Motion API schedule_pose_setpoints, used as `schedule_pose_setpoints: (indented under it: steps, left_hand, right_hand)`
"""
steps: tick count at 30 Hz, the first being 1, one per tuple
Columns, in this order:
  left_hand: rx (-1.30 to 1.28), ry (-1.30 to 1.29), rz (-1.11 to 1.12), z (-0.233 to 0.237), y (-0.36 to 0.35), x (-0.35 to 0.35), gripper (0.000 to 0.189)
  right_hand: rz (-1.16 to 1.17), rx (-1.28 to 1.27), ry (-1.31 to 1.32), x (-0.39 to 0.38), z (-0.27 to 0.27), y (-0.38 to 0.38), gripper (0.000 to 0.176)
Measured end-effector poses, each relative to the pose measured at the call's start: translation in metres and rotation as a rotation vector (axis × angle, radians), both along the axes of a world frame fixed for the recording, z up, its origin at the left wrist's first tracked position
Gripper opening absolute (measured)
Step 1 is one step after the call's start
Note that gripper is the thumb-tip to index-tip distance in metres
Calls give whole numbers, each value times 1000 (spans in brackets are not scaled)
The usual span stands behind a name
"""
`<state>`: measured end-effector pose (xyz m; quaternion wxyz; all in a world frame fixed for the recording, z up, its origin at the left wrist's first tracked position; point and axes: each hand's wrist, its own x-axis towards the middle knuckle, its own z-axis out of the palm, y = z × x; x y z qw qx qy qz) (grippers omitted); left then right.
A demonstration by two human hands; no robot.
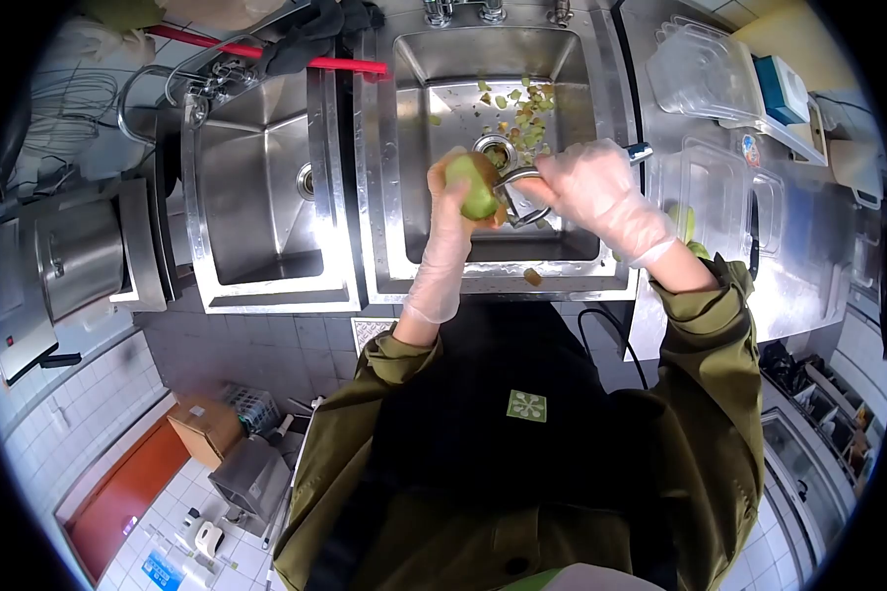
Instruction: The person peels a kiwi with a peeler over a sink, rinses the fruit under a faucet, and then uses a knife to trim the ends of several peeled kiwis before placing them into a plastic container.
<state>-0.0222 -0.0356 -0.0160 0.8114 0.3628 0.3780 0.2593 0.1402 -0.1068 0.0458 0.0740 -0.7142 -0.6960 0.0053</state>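
Observation:
My left hand (444,212), in a clear plastic glove, is wrapped round a partly peeled green fruit (479,187). Bits of brown skin remain at its edge. From the right, my gloved right hand (596,187) grips a metal Y-shaped peeler (511,181), its head right at the fruit's side. The handle's dark blue end (640,152) sticks out past my fist. Both hands are above the steel sink (448,116), where green and brown peelings (529,118) are scattered round the drain (493,150).
A second sink (251,187) with a curved tap lies to the left. Clear plastic containers (700,69) stand on the right counter, and a transparent tray (712,187) is near my right forearm. A red-handled tool (345,67) crosses behind the sinks. One peeling (532,277) rests on the front rim.

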Motion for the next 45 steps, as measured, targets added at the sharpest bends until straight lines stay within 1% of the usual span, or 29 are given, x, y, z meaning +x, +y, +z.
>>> schedule_pose_setpoints:
  steps: [1, 2, 3, 6, 9, 11, 12, 14, 15, 16, 17, 19, 21, 22, 23, 25, 29, 32, 34, 36, 37, 38, 39, 41, 42, 43, 45]
  left_hand:
    - [3, -27, -11, -2, -2, 0, 69]
    - [12, -52, 0, -5, -3, 1, 58]
    - [17, -30, -6, -2, -5, 2, 57]
    - [47, 20, -18, 5, -8, 3, 55]
    - [92, 37, 2, 5, -10, 3, 52]
    - [107, 54, 33, 12, -9, 6, 51]
    - [119, 53, -13, 17, -13, 7, 49]
    - [147, 60, -107, 27, -22, 3, 46]
    - [112, 74, -95, 21, -17, 2, 46]
    - [74, 85, -84, 11, -10, 2, 45]
    - [36, 97, -81, 4, -4, 1, 44]
    - [-5, 92, -79, -4, 6, 1, 51]
    - [-51, 62, -95, -17, 11, -3, 56]
    - [-53, 83, -107, -12, 11, -2, 61]
    - [-49, 80, -116, -12, 10, -2, 59]
    - [-42, 68, -139, -13, 10, 1, 57]
    - [-13, 97, -68, -8, 6, 11, 46]
    - [46, 100, -35, -5, 1, 11, 39]
    - [95, 88, -5, -4, -3, 11, 35]
    - [100, 108, -101, 4, -12, 5, 34]
    - [111, 118, -149, 6, -11, 2, 33]
    - [223, 40, -162, -9, -14, 1, 36]
    - [166, 51, -150, -9, -8, 0, 37]
    - [44, 72, -135, -9, 1, -3, 39]
    - [55, 95, -84, -13, 3, 0, 46]
    - [39, 93, -122, -17, 6, -2, 46]
    - [8, 98, -191, -21, 14, -10, 44]
  right_hand:
    - [3, -10, -4, -1, 1, 1, 42]
    - [8, -21, -7, -1, 2, 1, 42]
    - [15, -31, -11, -1, 2, 2, 42]
    - [95, 97, -45, 2, 0, 4, 40]
    - [87, 144, -97, 0, -5, 5, 40]
    - [-18, 148, -217, 7, -21, 8, 41]
    - [-73, 148, -278, 18, -30, 11, 41]
    - [-48, 311, -425, 54, -40, 11, 37]
    - [-116, 174, -307, 61, -37, 16, 33]
    - [-92, 271, -284, 57, -30, 16, 32]
    - [-84, 168, -254, 52, -28, 13, 33]
    - [-81, -33, -204, 44, -22, 5, 33]
    - [16, 98, -117, 26, -14, 4, 39]
    - [46, 50, -107, 18, -11, 5, 40]
    - [74, 1, -97, 12, -9, 7, 40]
    - [60, -91, -63, 4, -3, 11, 43]
    - [22, -236, -40, 0, 4, 16, 46]
    - [90, 23, -112, 1, -10, 14, 43]
    - [126, 264, -232, 14, -42, 16, 44]
    - [167, 589, -426, 42, -52, 17, 35]
    - [-5, 20, -289, 50, -48, 23, 30]
    - [-69, -65, -244, 53, -46, 25, 30]
    - [-123, -147, -205, 57, -45, 28, 30]
    - [-41, -39, -226, 51, -43, 21, 34]
    - [-8, 16, -239, 47, -41, 15, 35]
    - [-46, -160, -149, 37, -25, 18, 41]
    - [34, -99, -59, 24, -13, 16, 42]
